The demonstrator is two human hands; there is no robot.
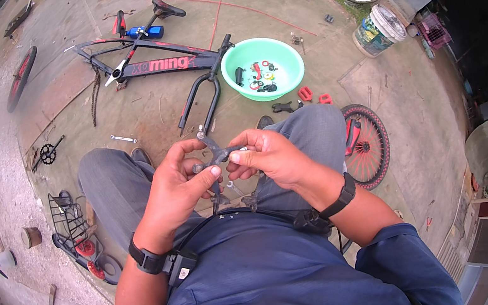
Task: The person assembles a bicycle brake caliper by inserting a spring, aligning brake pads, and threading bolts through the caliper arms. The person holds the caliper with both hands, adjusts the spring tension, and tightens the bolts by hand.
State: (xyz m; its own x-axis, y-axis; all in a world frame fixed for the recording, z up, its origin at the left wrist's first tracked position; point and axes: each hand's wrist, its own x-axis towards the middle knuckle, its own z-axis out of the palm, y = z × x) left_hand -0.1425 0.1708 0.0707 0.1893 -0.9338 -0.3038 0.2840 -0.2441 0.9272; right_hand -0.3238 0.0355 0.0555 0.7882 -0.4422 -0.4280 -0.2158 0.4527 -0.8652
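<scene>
Above my lap, a dark grey bicycle brake caliper with branching arms is held between both hands. My left hand grips it from the left, the thumb pressed on its middle. From the other side, my right hand pinches one arm of it between thumb and fingers. One arm points up and away past my left fingers, and another hangs down between the hands. Some of the caliper is hidden behind the fingers.
Ahead lies a black and red bicycle frame. A mint green basin holds small parts. Red pedals lie beside it. A wheel is by my right knee, a wire rack at left, a wrench before my left foot.
</scene>
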